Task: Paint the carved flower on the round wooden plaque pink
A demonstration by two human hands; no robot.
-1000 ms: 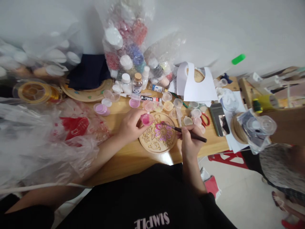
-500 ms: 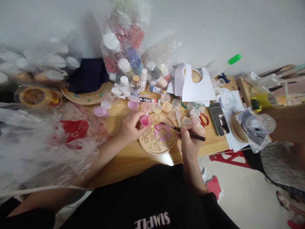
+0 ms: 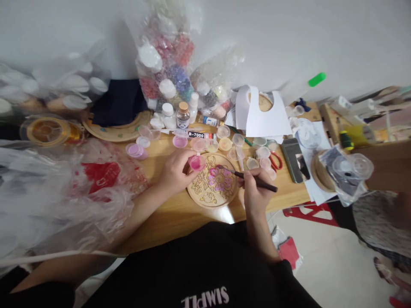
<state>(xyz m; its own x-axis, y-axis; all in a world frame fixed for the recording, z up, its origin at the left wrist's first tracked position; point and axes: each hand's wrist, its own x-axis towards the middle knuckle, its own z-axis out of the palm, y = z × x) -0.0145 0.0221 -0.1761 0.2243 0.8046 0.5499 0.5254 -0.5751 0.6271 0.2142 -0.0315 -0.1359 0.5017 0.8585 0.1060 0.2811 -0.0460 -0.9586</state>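
My left hand pinches a small plastic cup of pink paint, its lid flipped back, over the left edge of a round wooden disc. Raised gold outlines of flowers and leaves cover the disc. The large central flower has lilac petals, with deeper pink at its upper left. In my right hand is a dark-handled paintbrush, held like a pen at the disc's right side. Its tip points left at the flower's upper petals; whether it touches cannot be made out.
Several small paint cups stand behind the disc, near a B-7000 glue tube and small bottles. Red-handled scissors and a phone lie right. Plastic bags crowd the left. Another person is at far right.
Almost nothing differs. Both hands keep their places, with the cup and brush still held; the view has shifted very slightly.
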